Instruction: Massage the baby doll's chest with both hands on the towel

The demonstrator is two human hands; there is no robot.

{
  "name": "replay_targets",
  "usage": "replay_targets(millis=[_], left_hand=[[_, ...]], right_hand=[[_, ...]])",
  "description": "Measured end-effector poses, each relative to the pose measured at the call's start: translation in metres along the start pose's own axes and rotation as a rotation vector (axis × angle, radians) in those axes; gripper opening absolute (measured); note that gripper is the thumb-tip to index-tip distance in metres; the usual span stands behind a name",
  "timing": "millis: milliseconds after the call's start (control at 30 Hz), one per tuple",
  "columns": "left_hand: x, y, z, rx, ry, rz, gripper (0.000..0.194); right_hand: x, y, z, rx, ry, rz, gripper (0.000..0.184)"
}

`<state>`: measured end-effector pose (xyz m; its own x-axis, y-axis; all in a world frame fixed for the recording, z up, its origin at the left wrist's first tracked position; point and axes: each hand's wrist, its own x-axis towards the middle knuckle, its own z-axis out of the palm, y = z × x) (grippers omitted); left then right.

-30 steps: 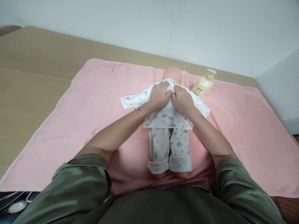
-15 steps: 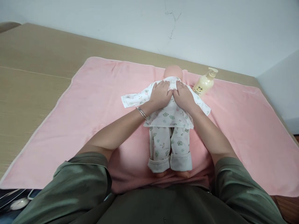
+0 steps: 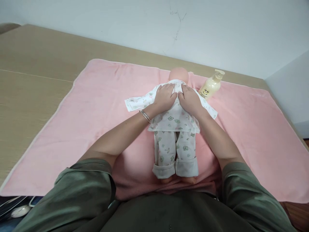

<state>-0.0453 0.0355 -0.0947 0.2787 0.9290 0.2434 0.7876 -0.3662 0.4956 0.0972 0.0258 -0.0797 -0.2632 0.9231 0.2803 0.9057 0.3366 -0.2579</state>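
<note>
A baby doll (image 3: 178, 73) lies on its back on a pink towel (image 3: 101, 106), its head away from me. It wears a white printed top (image 3: 173, 120) and matching trousers (image 3: 166, 151) with rolled cuffs. My left hand (image 3: 164, 96) and my right hand (image 3: 190, 100) rest side by side on the doll's chest just below the neck. The fingers of both are curled and the thumbs meet, pinching the front edges of the top together. A metal bangle (image 3: 145, 116) sits on my left wrist.
A cream pump bottle (image 3: 210, 87) lies tilted on the towel just right of the doll's head. The towel covers a light wooden table (image 3: 31, 64) that stands against a white wall. Some white and dark items (image 3: 16, 211) show at the bottom left corner.
Both hands stay at the doll's collar. The fingers flattened briefly on the top and have curled again, and the bunched collar fabric now lies smoother.
</note>
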Motion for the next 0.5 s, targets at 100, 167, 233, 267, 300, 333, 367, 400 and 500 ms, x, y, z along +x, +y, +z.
replay_targets(millis=[100, 167, 233, 267, 300, 333, 367, 400, 500], left_hand=[[-0.001, 0.001, -0.001, -0.014, 0.012, 0.011, 0.054], [-0.001, 0.001, -0.001, -0.02, 0.018, 0.015, 0.052], [-0.002, 0.002, -0.002, -0.022, 0.016, 0.019, 0.052], [-0.002, 0.002, -0.002, -0.023, 0.016, 0.021, 0.052], [-0.002, 0.002, -0.002, -0.023, 0.016, 0.024, 0.052], [-0.002, 0.002, -0.001, -0.021, 0.017, 0.023, 0.052], [-0.002, 0.002, -0.001, -0.017, 0.018, 0.021, 0.053], [-0.003, 0.003, 0.0, -0.011, 0.019, 0.017, 0.054], [-0.005, 0.004, 0.001, 0.013, 0.015, 0.003, 0.054]], right_hand=[[-0.001, -0.001, -0.002, 0.011, -0.012, 0.029, 0.052], [-0.001, -0.001, -0.004, 0.013, -0.029, 0.048, 0.051], [-0.002, -0.002, -0.004, 0.017, -0.035, 0.054, 0.05], [-0.002, -0.001, -0.003, 0.02, -0.029, 0.053, 0.05], [-0.002, -0.001, -0.002, 0.025, -0.019, 0.049, 0.05], [-0.002, 0.0, -0.001, 0.03, -0.007, 0.043, 0.05], [-0.002, 0.001, 0.001, 0.038, 0.004, 0.037, 0.05], [-0.001, 0.002, 0.002, 0.046, 0.011, 0.033, 0.05], [0.002, 0.007, 0.006, 0.06, 0.014, 0.027, 0.047]])
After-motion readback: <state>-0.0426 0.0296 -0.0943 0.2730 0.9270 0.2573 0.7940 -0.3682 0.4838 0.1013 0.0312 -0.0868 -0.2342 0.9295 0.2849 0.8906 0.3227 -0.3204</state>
